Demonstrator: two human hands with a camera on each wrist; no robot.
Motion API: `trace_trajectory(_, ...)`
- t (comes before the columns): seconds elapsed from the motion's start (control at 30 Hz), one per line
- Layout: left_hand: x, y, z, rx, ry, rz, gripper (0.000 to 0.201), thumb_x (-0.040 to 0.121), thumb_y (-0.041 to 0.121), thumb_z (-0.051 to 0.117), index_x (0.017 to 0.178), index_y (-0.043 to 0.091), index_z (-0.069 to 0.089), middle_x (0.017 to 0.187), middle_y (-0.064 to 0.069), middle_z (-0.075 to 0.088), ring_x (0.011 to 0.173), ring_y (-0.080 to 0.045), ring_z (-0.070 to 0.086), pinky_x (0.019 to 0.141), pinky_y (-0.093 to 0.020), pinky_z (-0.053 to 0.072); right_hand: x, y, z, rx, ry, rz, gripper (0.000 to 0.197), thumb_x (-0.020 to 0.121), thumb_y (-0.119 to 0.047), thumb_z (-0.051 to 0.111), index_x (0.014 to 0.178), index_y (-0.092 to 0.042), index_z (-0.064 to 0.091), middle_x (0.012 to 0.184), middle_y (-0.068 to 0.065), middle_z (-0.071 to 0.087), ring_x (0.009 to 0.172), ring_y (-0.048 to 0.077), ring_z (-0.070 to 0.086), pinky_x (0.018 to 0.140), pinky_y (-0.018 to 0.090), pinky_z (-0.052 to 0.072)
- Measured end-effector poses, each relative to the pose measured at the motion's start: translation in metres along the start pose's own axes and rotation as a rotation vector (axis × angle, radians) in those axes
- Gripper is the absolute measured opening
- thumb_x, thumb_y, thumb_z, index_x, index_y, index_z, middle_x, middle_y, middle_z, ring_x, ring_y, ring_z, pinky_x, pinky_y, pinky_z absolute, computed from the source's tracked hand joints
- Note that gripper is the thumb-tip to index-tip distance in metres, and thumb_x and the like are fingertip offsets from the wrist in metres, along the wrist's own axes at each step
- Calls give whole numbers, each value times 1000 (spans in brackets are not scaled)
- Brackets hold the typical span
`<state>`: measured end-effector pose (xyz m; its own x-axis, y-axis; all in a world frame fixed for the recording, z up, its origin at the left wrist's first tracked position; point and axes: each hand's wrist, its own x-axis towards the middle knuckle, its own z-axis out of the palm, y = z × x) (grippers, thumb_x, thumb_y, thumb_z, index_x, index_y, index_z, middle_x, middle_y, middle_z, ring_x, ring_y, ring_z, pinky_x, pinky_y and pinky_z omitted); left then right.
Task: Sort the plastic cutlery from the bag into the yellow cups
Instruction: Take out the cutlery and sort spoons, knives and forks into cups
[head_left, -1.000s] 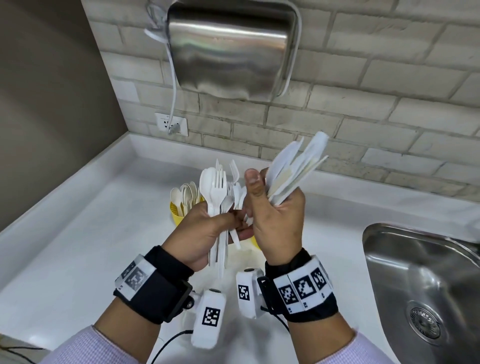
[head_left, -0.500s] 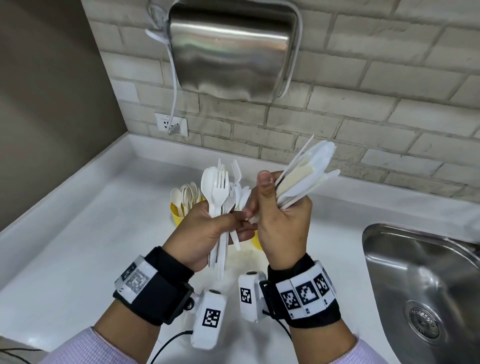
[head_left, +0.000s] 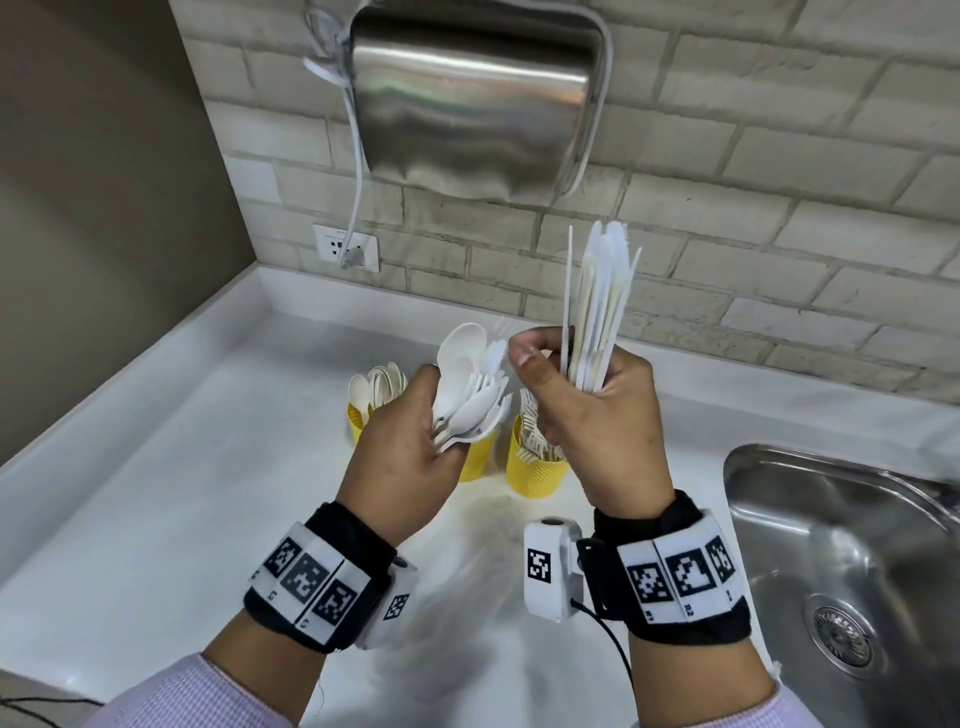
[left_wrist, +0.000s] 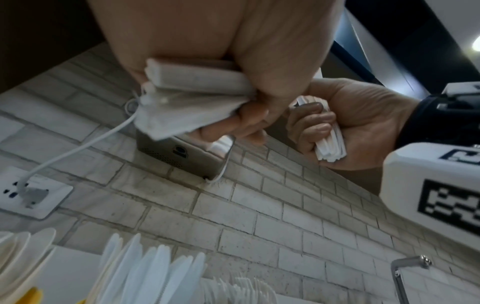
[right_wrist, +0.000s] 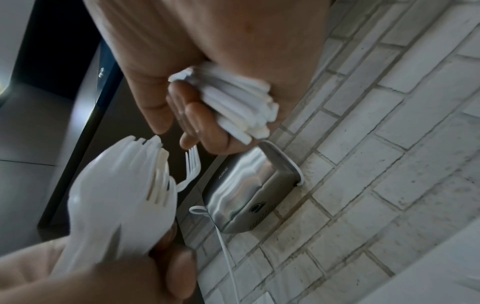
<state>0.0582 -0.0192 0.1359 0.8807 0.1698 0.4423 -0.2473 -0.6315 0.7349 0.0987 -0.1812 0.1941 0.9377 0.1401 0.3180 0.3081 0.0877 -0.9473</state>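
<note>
My left hand (head_left: 405, 452) grips a mixed bundle of white spoons and forks (head_left: 467, 384) by the handles, heads tilted to the right. My right hand (head_left: 592, 415) grips a bundle of white knives (head_left: 597, 312), held upright, with its thumb and forefinger curled free beside them. Below the hands stand three yellow cups: the left cup (head_left: 356, 421) holds spoons, the middle cup (head_left: 475, 462) is half hidden behind my left hand, the right cup (head_left: 537, 473) holds forks. The right wrist view shows the knife handles (right_wrist: 239, 107) in my fist and the spoon-and-fork bundle (right_wrist: 124, 185) close by.
A steel sink (head_left: 841, 545) is sunk into the white counter (head_left: 156, 493) at the right. A steel hand dryer (head_left: 478, 93) hangs on the brick wall above the cups, its cord running to a socket (head_left: 345, 249). A grey wall closes the left side.
My right hand has swung the knives from a rightward tilt to upright and moved away from the left hand. The left bundle now leans right, and the cups show below.
</note>
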Motion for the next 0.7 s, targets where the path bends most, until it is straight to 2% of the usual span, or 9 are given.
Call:
trace_trajectory(0.07,0,-1,-3,59,10,-14,53,78,2,67,85,39,31,68,13,54,65,-7,52,51,-18,35,-3,-4,3,-2,-58,13,6,90,-7,74,95,-3,75,54,-11,61,43,2,53,50,11,41)
trace_trajectory(0.13,1,0,-6,119,21,-12,55,77,4,67,84,40,27,65,11,50,60,-16,46,51,-31,36,-6,-7,7,-27,-89,12,5,90,-6,75,95,-6,76,58,-11,65,45,2,56,51,11,42)
trace_trajectory(0.17,0,2,-8,145,27,-3,56,76,3,66,84,40,25,64,11,48,60,-22,43,51,-33,36,-7,-8,9,-41,-82,8,4,90,-6,75,93,-9,77,60,-11,67,46,2,57,53,12,43)
trace_trajectory(0.23,-1,3,-11,190,47,10,62,73,0,65,84,42,20,63,13,43,61,-27,38,52,-33,34,-8,-9,14,-73,-35,-1,9,90,-7,75,89,-15,78,68,-10,73,56,3,65,59,15,48)
trace_trajectory(0.3,-2,3,-15,234,73,11,66,71,-1,65,85,44,18,64,13,39,62,-28,36,54,-31,33,-9,-8,18,-141,-2,-25,11,90,-8,75,87,-19,79,80,-7,77,73,6,72,69,21,54)
trace_trajectory(0.4,-3,0,-19,292,111,16,58,69,-2,66,87,37,27,69,12,37,61,-31,38,54,-30,35,-11,-5,24,-279,22,-81,8,91,-16,72,91,-22,78,88,-4,76,85,10,72,79,29,56)
trace_trajectory(0.53,-4,-8,-26,335,136,-20,55,73,0,67,87,34,27,69,10,37,60,-30,34,53,-29,31,-12,-2,32,-288,76,-76,10,93,-18,69,92,-25,76,83,-8,76,80,14,72,79,36,59)
trace_trajectory(0.6,-5,-10,-29,335,139,-30,54,73,0,67,86,34,27,65,10,34,60,-30,33,53,-28,29,-12,-3,36,-258,113,-80,13,94,-18,68,89,-27,75,76,-11,74,70,13,69,73,36,57)
trace_trajectory(0.7,-5,-11,-35,328,143,-16,66,73,1,66,86,42,16,61,18,32,60,-30,32,49,-26,21,-9,-3,40,-167,193,-74,15,96,-16,66,88,-28,73,72,-11,69,61,14,60,69,35,52)
